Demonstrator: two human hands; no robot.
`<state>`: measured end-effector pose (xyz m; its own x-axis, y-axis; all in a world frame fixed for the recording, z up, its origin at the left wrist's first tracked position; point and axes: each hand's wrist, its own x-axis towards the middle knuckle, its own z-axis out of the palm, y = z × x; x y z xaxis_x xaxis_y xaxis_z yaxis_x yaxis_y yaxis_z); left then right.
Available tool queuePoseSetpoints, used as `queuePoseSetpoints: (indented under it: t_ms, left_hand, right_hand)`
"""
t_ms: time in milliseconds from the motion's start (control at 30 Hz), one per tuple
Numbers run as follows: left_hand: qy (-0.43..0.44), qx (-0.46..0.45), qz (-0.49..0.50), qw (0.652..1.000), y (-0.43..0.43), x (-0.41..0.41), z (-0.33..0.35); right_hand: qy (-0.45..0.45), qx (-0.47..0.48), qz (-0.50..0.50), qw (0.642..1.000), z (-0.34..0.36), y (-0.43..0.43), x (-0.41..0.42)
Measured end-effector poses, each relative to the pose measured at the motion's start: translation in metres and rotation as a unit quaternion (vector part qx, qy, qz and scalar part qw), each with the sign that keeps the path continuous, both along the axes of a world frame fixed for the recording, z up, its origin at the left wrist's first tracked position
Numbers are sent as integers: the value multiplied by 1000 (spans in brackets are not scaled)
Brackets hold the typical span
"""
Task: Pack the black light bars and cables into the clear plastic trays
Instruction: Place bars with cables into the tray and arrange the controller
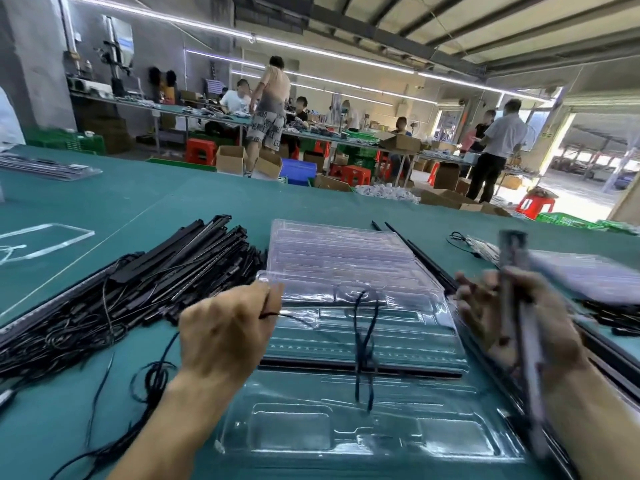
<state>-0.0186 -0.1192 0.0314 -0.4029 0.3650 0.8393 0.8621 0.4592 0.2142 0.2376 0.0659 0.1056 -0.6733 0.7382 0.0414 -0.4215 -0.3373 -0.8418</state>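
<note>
A clear plastic tray (pixel 346 427) lies open on the green table before me, its far half (pixel 339 251) stretching away. One black light bar (pixel 346 367) lies across the tray's middle, and a thin black cable (pixel 363 341) hangs over it. My left hand (pixel 225 334) pinches that cable at the tray's left edge. My right hand (pixel 512 323), blurred by motion, grips another black light bar (pixel 519 327) held roughly upright at the tray's right side. A large pile of black light bars and cables (pixel 145 289) sits to the left.
More black bars (pixel 429 261) lie along the tray's right edge. Further clear trays (pixel 588 275) and cables sit at the right, a stack of packed trays (pixel 48 168) at far left. Several people work at tables behind, among boxes, red stools and crates.
</note>
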Motion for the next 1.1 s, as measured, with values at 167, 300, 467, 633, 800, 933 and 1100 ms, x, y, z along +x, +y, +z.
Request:
queuePoseSetpoints:
  t_ms: [167,300,467,633,800,933,1100]
  left_hand:
    - [26,-33,-41,998,8,3,-8]
    - [-21,-90,-79,993,16,-2,-13]
    - [29,-94,-45,994,17,-2,0]
    - [117,-88,-126,981,1,-2,3]
    - [-41,-237,-86,967,-29,6,-8]
    - [-192,-318,-83,925,-49,2,-8]
    - [-257,-421,-62,868,-70,-9,-6]
  right_hand:
    - [-121,6,217,969,-9,-47,-45]
    - [-275,134,270,913,-22,-89,-89]
    - [-301,200,162,918,-42,-103,-121]
    - [-305,197,30,931,-32,-77,-128]
    - [-265,172,-47,947,-14,-61,-131]
    - [-260,175,-87,946,-14,-61,-136]
    - [-237,123,-171,948,-7,-45,-131]
